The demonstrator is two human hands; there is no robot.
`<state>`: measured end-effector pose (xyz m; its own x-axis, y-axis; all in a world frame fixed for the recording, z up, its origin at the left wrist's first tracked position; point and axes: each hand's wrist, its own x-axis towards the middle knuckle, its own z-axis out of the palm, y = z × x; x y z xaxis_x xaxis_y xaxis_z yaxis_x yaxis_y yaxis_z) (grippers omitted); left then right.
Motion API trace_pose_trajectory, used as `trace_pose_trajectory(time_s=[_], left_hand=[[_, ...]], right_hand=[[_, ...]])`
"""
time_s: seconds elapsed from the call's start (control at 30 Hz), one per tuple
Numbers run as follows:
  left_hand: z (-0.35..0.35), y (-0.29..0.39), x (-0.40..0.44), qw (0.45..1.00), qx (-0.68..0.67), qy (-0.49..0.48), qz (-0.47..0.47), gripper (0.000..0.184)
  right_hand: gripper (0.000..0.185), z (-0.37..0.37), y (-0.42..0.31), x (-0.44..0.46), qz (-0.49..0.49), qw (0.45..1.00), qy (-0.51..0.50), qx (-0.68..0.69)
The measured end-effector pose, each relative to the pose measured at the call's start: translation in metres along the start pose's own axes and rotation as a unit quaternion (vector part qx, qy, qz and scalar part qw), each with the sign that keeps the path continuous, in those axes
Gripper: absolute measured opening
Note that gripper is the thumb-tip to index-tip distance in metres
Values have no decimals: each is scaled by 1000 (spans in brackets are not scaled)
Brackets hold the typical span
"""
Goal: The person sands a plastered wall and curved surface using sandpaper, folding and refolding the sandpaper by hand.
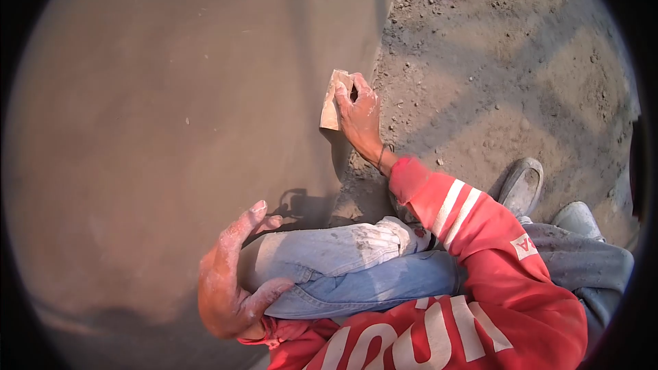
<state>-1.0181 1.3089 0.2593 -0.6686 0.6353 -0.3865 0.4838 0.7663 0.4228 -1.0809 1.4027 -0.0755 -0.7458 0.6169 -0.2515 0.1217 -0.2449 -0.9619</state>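
A light, flat rectangular block (330, 106) is gripped between the thumb and fingers of my right hand (360, 113), over the right edge of a smooth grey-brown surface (171, 96). The block stands tilted a little, and its shadow falls just below it. My left hand (229, 270), dusted with pale powder, is bent beside my knee at the lower left. Its fingers are apart, with nothing between them. Both sleeves are red, and a dark cord circles my right wrist.
Rough, crumbly soil (473, 62) borders the smooth surface on the right. My bent leg in blue jeans (343, 267) crosses the lower middle. At the right are two dusty shoes (523, 185) and a grey trouser leg (582, 260) of another person.
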Motion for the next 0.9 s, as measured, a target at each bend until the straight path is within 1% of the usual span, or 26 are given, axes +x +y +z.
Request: trace_pose_trajectory(time_s=[0.03, 0.13, 0.17, 0.23, 0.27, 0.3, 0.4, 0.43, 0.53, 0.57, 0.67, 0.8, 0.83, 0.9], left_hand=[[-1, 0, 2, 1000, 7, 0, -6, 88], [2, 3, 1, 1000, -1, 11, -15, 87], [2, 3, -2, 1000, 4, 8, -11, 87], [3, 0, -7, 1000, 10, -2, -2, 87], [3, -1, -5, 1000, 6, 0, -4, 87], [1, 1, 1, 1000, 3, 3, -8, 87], [2, 3, 3, 1000, -6, 10, -14, 89], [3, 4, 3, 1000, -10, 10, -14, 90], [1, 1, -1, 1000, 10, -7, 18, 90], [1, 0, 1, 1000, 5, -6, 11, 90], [-3, 2, 8, 1000, 0, -6, -6, 90], [-2, 0, 4, 1000, 4, -15, 6, 89], [-2, 0, 0, 1000, 1, -16, 9, 89], [-1, 3, -2, 1000, 17, -12, -11, 88]], right_hand=[[21, 1, 9, -2, 11, 1000, -5, -22], [23, 0, 21, 12, 53, 998, 12, 41], [26, -8, -1, 14, 74, 997, 4, 35], [26, 6, 20, 7, -18, 999, 44, -9], [26, 8, 17, 7, -68, 995, 63, -32], [25, 3, 12, -1, -46, 997, 41, -42], [25, -6, 3, 4, 73, 997, -11, 20], [23, -2, 3, 8, 87, 996, -3, 37], [18, 0, -18, -2, -40, 998, -6, 44], [17, 3, -14, -10, -94, 995, -4, 36], [19, 1, -6, -27, -124, 991, -44, 9], [18, -2, -32, -12, -148, 988, -38, 30], [18, -3, -38, -5, -143, 988, -28, 50], [19, 1, -34, -9, -118, 992, -6, 36]])
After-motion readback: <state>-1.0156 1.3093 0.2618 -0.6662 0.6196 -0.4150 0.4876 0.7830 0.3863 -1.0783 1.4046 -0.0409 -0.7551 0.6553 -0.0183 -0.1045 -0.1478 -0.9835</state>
